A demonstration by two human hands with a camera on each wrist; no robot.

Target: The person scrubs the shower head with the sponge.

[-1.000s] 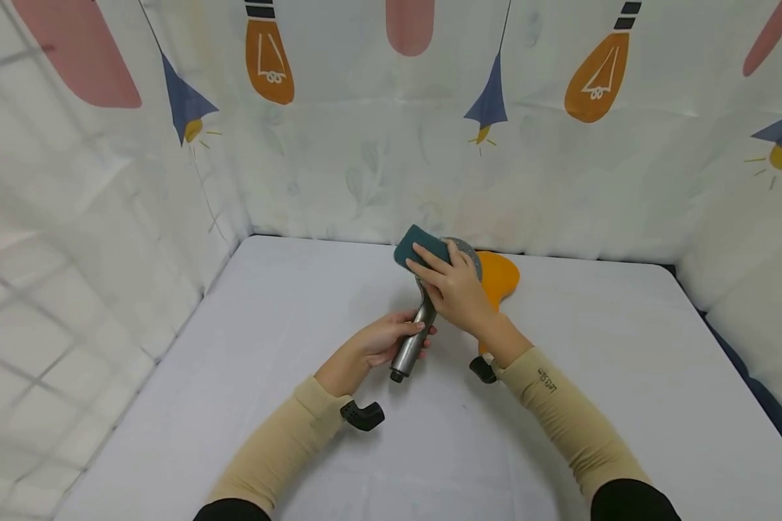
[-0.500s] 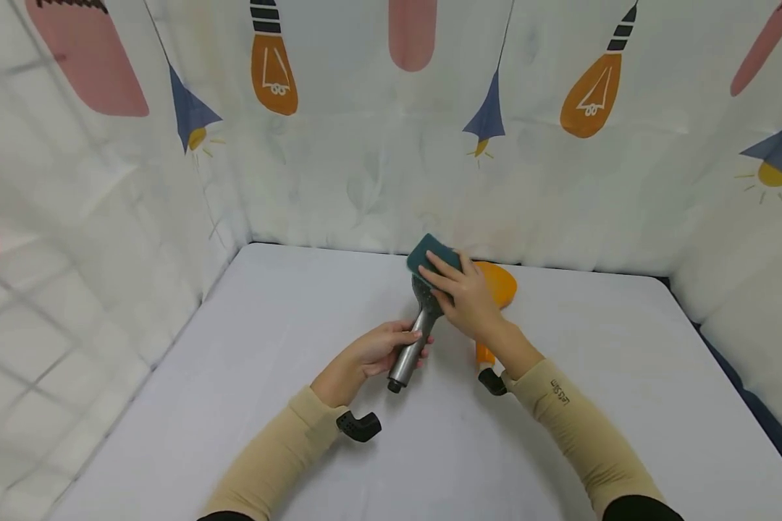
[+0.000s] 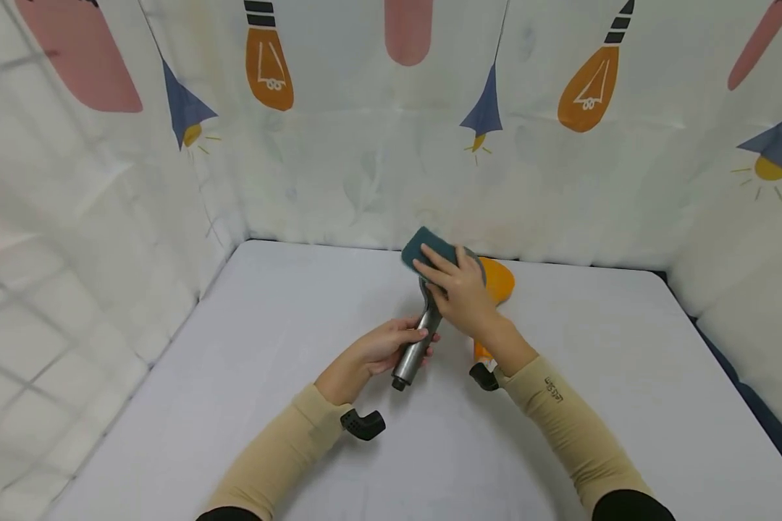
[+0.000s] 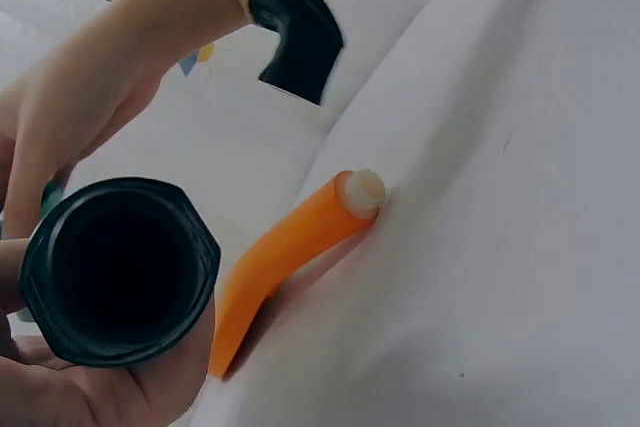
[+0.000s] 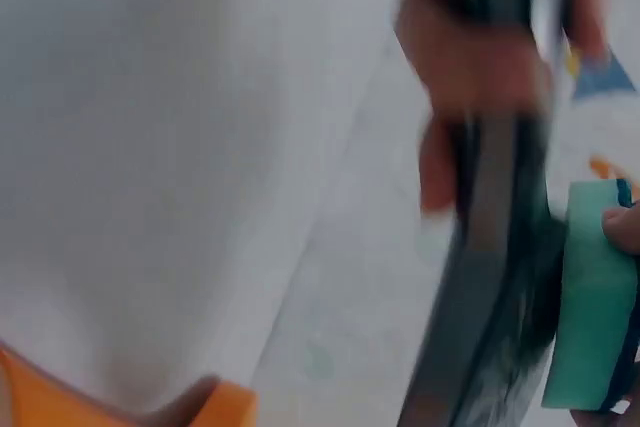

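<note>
My left hand (image 3: 381, 347) grips the handle of a grey metallic shower head (image 3: 413, 356), tilted with its head end away from me. The handle's dark, hollow end faces the camera in the left wrist view. My right hand (image 3: 465, 293) holds a sponge (image 3: 420, 250), dark teal on top, with its fingers spread over it. In the right wrist view the lighter green side of the sponge (image 5: 590, 297) lies against the head of the shower head (image 5: 470, 317), which is blurred. Hand and sponge hide most of the head's face from above.
Behind my right hand an orange object shaped like a shower head (image 3: 500, 281) lies on the white table (image 3: 287, 304); its handle has a whitish end. Patterned white cloth (image 3: 339, 181) hangs along the table's back edge and left side.
The sponge moves back and forth over the head of the shower head: toward me half a second ago, now farther up and left again. The left hand keeps its grip, barely shifting.
</note>
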